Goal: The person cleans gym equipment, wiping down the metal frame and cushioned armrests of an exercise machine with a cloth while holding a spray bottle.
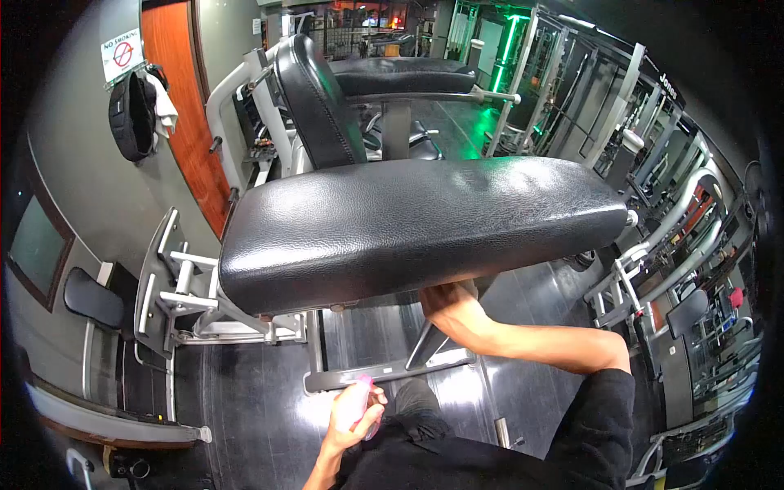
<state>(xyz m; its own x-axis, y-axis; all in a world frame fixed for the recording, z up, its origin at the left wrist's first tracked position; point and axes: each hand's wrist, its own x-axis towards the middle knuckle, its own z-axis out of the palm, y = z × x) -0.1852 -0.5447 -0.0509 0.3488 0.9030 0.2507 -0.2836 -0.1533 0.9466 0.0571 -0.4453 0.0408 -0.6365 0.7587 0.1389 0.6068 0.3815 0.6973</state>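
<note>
A black padded bench seat [425, 220] with a shiny, grained cover fills the middle of the head view. My right hand [452, 304] reaches up beneath its near edge; the pad hides the fingers, so what they touch cannot be seen. Lower down, close to my body, my left hand [353, 418] is closed around a small translucent bottle with a pink top [356, 400]. The bottle stands tilted in the grip, apart from the pad. Below the pad is the bench's metal frame [392, 376], resting on the dark floor.
An upright black backrest [314, 102] and another padded bench [404, 77] stand beyond the seat. White-framed machines [196, 290] are at the left, with more gym machines [678, 229] along the right. A black belt [132, 118] and white towel [163, 104] hang on the wall.
</note>
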